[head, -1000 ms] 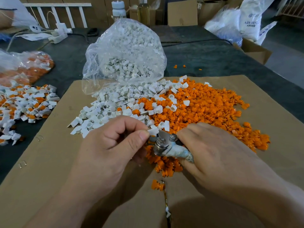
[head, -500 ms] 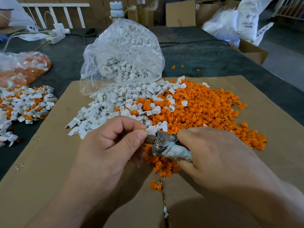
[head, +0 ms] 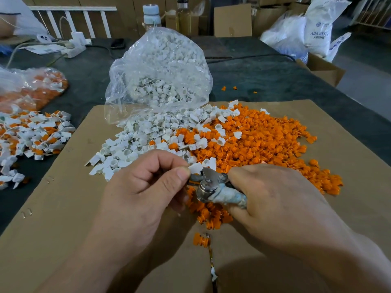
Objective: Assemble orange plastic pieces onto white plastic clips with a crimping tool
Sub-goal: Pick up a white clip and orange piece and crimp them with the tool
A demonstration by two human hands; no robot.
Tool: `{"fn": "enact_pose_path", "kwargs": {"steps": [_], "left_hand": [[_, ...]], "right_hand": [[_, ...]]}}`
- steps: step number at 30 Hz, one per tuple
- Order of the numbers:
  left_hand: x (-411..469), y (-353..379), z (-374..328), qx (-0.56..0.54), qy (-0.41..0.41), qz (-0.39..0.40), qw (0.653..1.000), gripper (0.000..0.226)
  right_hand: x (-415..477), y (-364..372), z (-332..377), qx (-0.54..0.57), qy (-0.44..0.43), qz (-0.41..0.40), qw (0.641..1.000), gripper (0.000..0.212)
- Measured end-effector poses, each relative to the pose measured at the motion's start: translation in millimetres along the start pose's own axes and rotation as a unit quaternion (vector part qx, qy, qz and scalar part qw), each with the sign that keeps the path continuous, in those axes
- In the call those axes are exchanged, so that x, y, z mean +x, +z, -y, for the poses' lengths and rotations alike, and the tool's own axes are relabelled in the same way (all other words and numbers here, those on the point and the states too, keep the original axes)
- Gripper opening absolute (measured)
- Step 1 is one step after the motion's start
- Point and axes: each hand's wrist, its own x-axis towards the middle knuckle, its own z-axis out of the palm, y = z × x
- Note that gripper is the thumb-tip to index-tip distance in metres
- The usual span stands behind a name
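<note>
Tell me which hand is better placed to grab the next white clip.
Left, probably. The left hand pinches a white plastic clip beside the loose pile of white plastic clips; the right hand grips the metal crimping tool.

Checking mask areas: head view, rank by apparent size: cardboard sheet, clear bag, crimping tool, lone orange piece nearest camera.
1. cardboard sheet
2. clear bag
3. crimping tool, partly hidden by the right hand
4. lone orange piece
</note>
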Motion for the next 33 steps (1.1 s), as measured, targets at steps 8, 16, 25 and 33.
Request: {"fn": "enact_pose_path", "kwargs": {"steps": [8, 16, 25, 33], "left_hand": [[2, -3, 6, -0.005, 0.012, 0.009, 1.0, 0.019], [0, -2, 2, -0.005, 0.01, 0.007, 1.0, 0.02], [3, 0, 4, 0.042, -0.017, -0.081, 0.996, 0.011], [8, 4, 7, -0.037, -0.146, -0.074, 0.986, 0.034]], "right_hand": [[2, 2, -7, 0.018, 0.004, 0.042, 0.999, 0.023], [0, 1, -4, 0.03, 0.019, 0.018, 0.999, 0.022], [3, 11, -10, 0.074, 0.022, 0.035, 0.996, 0.034], [11, 23, -15, -0.038, 0.042, 0.009, 0.998, 0.061]]}}
